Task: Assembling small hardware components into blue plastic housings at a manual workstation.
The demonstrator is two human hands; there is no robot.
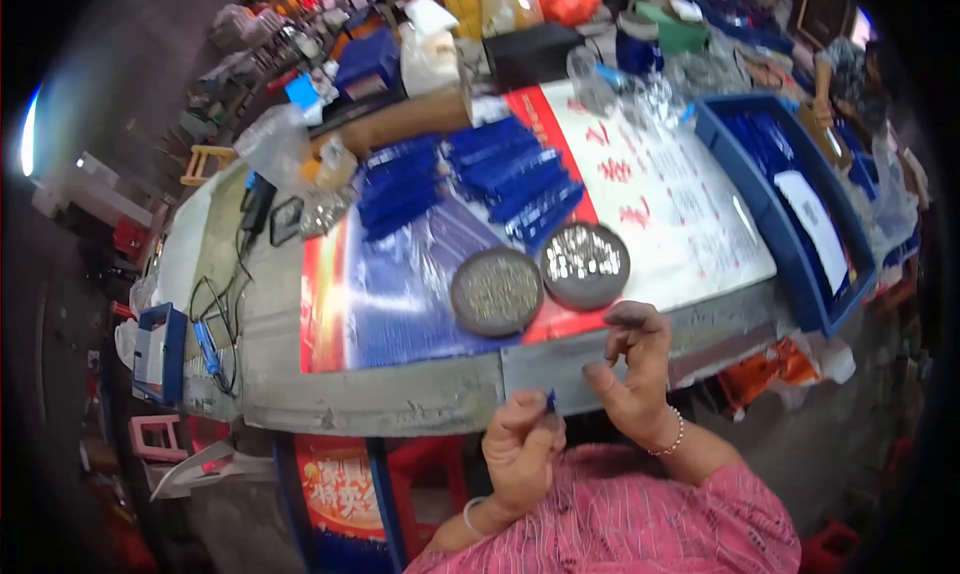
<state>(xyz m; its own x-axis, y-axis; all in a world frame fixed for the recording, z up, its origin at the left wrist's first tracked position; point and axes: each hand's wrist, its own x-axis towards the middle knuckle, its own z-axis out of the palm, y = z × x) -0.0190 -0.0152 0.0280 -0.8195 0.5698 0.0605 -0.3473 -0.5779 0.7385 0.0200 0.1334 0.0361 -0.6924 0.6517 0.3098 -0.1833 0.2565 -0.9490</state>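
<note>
Left hand, fingers pinched on a small blue part below the tabletop edge; right hand just beside it, fingers loosely curled, holding nothing visible; two round dishes of tiny metal pieces close above; blue stacks farther back.

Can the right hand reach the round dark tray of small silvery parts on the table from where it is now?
Probably yes. The right hand hovers at the table edge, just below the round dark tray of small silvery parts, and nothing lies between them. Its fingers look empty.
</note>
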